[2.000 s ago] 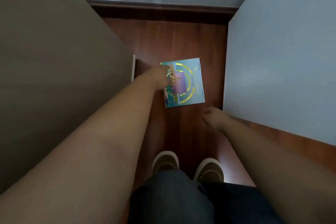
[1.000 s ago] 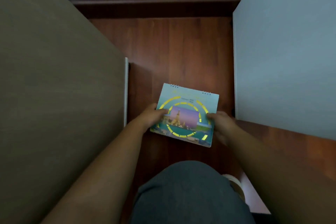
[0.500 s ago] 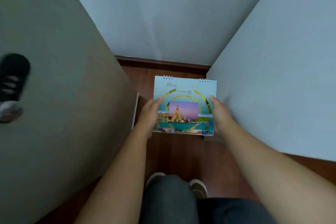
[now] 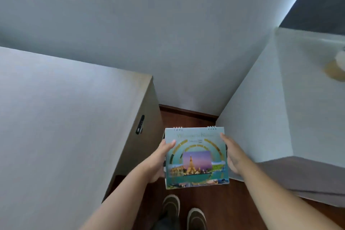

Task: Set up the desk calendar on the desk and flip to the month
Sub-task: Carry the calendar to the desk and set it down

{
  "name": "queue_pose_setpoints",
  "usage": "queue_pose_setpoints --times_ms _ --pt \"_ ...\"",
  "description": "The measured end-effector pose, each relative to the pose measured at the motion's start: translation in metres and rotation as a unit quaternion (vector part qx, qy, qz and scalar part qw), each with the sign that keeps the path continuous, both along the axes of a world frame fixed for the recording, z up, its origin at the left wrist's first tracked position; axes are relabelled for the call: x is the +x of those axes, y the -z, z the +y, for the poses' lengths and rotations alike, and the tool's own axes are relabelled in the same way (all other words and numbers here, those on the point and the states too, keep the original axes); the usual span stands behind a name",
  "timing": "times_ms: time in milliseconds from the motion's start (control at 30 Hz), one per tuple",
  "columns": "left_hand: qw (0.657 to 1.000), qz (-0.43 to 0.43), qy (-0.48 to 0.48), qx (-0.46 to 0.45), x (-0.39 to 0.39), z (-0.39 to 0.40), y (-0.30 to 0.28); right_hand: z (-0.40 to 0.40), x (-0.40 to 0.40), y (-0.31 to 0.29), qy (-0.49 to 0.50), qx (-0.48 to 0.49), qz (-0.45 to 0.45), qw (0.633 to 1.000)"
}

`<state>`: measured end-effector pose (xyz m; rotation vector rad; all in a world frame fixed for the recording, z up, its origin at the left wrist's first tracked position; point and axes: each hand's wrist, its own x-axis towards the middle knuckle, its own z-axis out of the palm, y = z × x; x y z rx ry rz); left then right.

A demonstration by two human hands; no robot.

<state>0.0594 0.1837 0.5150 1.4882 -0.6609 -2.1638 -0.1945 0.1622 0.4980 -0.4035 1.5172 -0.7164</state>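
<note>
The desk calendar is a teal spiral-bound card with a temple photo and gold arcs on its cover. It is closed flat and held in the air above the wooden floor, cover facing me, spirals at the top. My left hand grips its left edge, thumb on the cover. My right hand grips its right edge. The pale desk top spreads out to the left, beside and slightly above the calendar.
A black lock or handle sits on the desk's brown side panel. A bed with a pale cover fills the right side. A wall stands straight ahead. My shoes are on the narrow strip of wooden floor between desk and bed.
My left hand picked the calendar up from the floor, my right hand joined it, and both lifted it. The view rose as I stood up, so the desk top now shows.
</note>
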Motion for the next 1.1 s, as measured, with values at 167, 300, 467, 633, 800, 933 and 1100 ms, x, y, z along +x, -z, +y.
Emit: queue_pose_setpoints --times_ms 167,300,467,633,800,933,1100 --pt "0.993 -0.015 -0.022 -0.111 0.017 0.011 -0.104 -0.03 0.034 -0.118 -0.019 -0.078 0.044 0.996" --pt "0.97 -0.085 -0.141 -0.178 0.04 0.026 -0.175 -0.046 0.079 -0.194 -0.057 -0.141 0.044 0.987" --pt "0.897 -0.182 -0.367 -0.168 0.1 0.057 -0.228 -0.051 0.168 -0.239 -0.131 -0.201 0.003 0.971" --pt "0.816 -0.224 -0.51 -0.154 0.185 0.11 -0.248 -0.026 0.281 -0.256 -0.231 -0.213 -0.031 0.949" --pt "0.753 -0.271 -0.583 -0.138 0.275 0.181 -0.248 0.013 0.393 -0.257 -0.361 -0.215 -0.022 0.907" --pt "0.724 -0.297 -0.613 -0.11 0.339 0.231 -0.236 0.045 0.477 -0.251 -0.426 -0.215 0.004 0.879" --pt "0.698 -0.319 -0.636 -0.078 0.408 0.278 -0.218 0.077 0.56 -0.235 -0.497 -0.232 0.025 0.836"
